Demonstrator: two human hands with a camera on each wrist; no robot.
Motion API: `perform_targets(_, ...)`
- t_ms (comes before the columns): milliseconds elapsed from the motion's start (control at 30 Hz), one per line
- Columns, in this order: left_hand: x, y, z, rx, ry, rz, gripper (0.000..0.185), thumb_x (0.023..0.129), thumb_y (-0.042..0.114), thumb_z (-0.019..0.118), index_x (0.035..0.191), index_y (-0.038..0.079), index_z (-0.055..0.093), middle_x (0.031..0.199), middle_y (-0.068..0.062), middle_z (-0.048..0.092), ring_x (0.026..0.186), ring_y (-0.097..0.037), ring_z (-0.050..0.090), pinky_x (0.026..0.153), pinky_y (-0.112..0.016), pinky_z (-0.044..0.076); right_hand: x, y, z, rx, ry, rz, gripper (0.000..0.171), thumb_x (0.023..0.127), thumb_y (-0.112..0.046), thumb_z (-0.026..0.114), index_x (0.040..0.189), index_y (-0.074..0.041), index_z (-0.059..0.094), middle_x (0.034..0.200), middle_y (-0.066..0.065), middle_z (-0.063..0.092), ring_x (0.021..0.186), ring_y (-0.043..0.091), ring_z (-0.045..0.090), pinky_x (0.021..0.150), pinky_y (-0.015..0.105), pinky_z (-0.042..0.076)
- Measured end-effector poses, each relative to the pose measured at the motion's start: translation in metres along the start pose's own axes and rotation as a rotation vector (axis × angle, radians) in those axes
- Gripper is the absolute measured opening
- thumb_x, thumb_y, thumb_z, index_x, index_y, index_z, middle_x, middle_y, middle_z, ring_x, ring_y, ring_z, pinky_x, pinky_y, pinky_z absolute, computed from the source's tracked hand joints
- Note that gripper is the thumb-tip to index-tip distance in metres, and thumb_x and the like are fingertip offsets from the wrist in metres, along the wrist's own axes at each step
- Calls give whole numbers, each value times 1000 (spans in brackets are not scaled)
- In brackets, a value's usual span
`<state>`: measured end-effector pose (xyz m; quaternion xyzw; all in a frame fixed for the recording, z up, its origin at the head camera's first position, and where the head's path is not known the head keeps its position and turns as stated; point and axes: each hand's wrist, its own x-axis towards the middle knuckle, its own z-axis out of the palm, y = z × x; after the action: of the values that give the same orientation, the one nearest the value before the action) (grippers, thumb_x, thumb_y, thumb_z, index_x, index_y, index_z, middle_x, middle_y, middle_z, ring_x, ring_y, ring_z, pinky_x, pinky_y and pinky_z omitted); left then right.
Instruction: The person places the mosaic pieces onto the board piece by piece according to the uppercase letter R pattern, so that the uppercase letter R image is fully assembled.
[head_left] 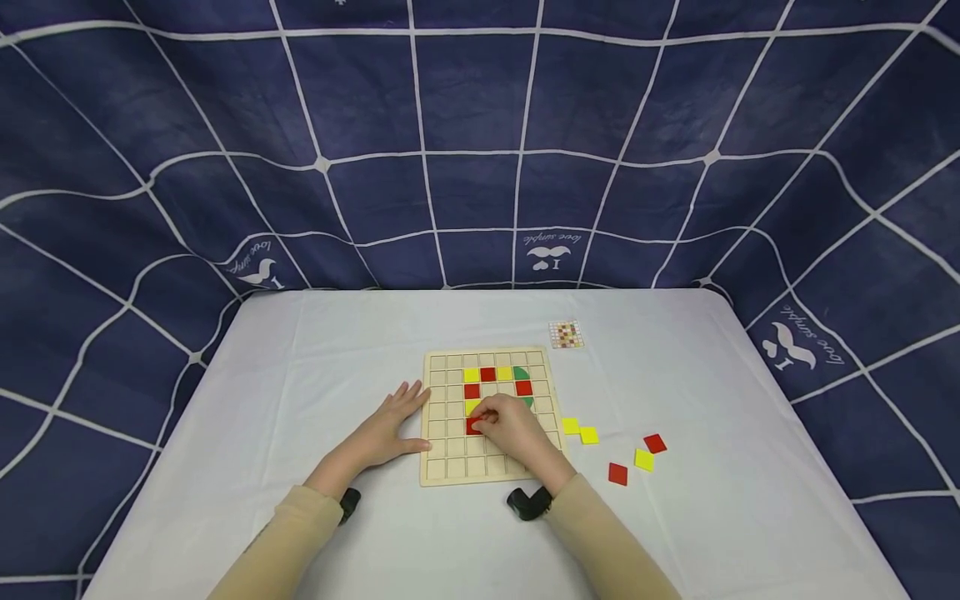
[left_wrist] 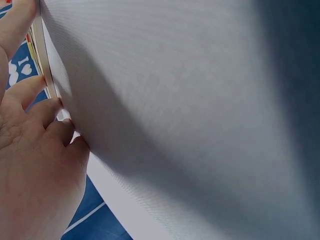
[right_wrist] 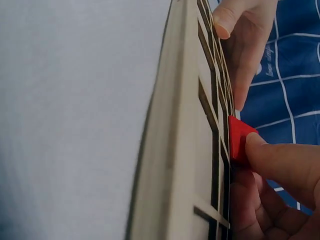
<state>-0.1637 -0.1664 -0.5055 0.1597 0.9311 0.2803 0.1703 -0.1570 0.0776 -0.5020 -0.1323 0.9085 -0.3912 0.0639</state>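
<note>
Sleeves (head_left: 600,533) frame the board (head_left: 450,462); a red tile (right_wrist: 239,137) is pinched by the right hand (head_left: 517,433), partly hiding tiles; left hand (head_left: 382,433) is pressed flat, fingers spread.

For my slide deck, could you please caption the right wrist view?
Right hand pinches a red tile against the wooden grid board, tilted at a cell's edge.

Red square tile (right_wrist: 239,137) tilted on wooden grid board (head_left: 442,467)
</note>
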Motion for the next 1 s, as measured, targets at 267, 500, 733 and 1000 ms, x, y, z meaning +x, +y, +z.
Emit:
perform_targets(267, 0, 1, -1, 3, 11, 4, 95, 78, 40, 81, 154, 9, 33, 164, -13, 19, 153, -35, 8, 123, -56, 15, 1, -3, 0, -50, 5, -18, 4, 86, -13, 76, 86, -9, 76, 84, -4, 56, 72, 6, 51, 62, 15, 46)
perform_targets(500, 1, 0, 0, 3, 13, 7, 95, 78, 40, 81, 154, 9, 33, 164, -13, 19, 153, -35, 7, 123, -56, 14, -1, -3, -1, -52, 6, -19, 5, 86, -10, 76, 91, -12, 75, 83, -5, 56, 72, 5, 52, 64, 15, 48)
perform_targets(733, 1, 0, 1, 6, 14, -10, 96, 77, 40, 82, 154, 10, 33, 164, -12, 19, 153, -35, 7, 123, -57, 15, -10, 1, -15, 39, 37, 21, 9, 87, -13, 75, 95, -12, 74, 87, -4, 61, 74, 6, 57, 67, 16, 52)
perform_targets(1000, 1, 0, 2, 13, 15, -14, 96, 77, 39, 82, 154, 11, 33, 164, -12, 19, 153, -35, 7, 122, -57, 16, -30, 22, -41, 84, 143, 97, 8, 85, -12, 77, 93, -13, 74, 87, -4, 64, 74, 8, 56, 66, 18, 50)
